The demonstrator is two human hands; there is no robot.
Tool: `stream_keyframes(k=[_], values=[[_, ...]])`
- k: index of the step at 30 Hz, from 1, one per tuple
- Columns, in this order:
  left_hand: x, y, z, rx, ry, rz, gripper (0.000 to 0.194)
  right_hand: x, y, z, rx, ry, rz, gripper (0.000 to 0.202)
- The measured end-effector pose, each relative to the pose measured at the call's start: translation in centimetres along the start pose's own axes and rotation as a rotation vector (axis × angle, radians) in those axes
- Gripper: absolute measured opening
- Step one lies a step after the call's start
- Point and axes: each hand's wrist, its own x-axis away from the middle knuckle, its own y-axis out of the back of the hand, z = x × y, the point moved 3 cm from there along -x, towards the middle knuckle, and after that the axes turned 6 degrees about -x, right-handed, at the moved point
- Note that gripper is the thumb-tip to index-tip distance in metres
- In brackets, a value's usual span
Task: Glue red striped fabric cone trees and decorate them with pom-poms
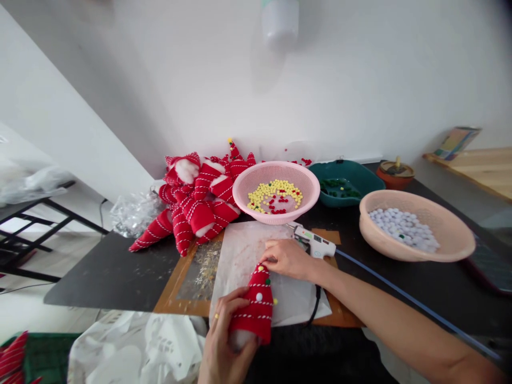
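Observation:
My left hand (226, 333) is wrapped round a stuffed red Christmas hat (256, 314) near its wide end, where white filling shows. White twisted cord winds round the cone, and small white, yellow and green pompoms sit on it. At the narrow tip, my right hand (288, 258) is closed in a pinch; anything between its fingertips is hidden. Just beyond that hand lies a white glue gun (314, 242), its nozzle pointing left. A white sheet (236, 250) is spread beneath the hands.
Red stuffed cones (196, 208) are heaped at the back left. A pink basket (276, 218) holds yellow and red pompoms; a teal basin (360, 178) has green ones, a peach basket (452, 234) white ones. A blue hose (384, 277) runs right, under my right forearm.

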Motion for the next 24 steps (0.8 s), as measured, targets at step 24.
stream_keyframes(k=[24], values=[[1.0,-0.8,-0.1,0.028,0.026,0.001,0.054,-0.9,19.0,-9.2,-0.189,-0.459,-1.016,0.019]])
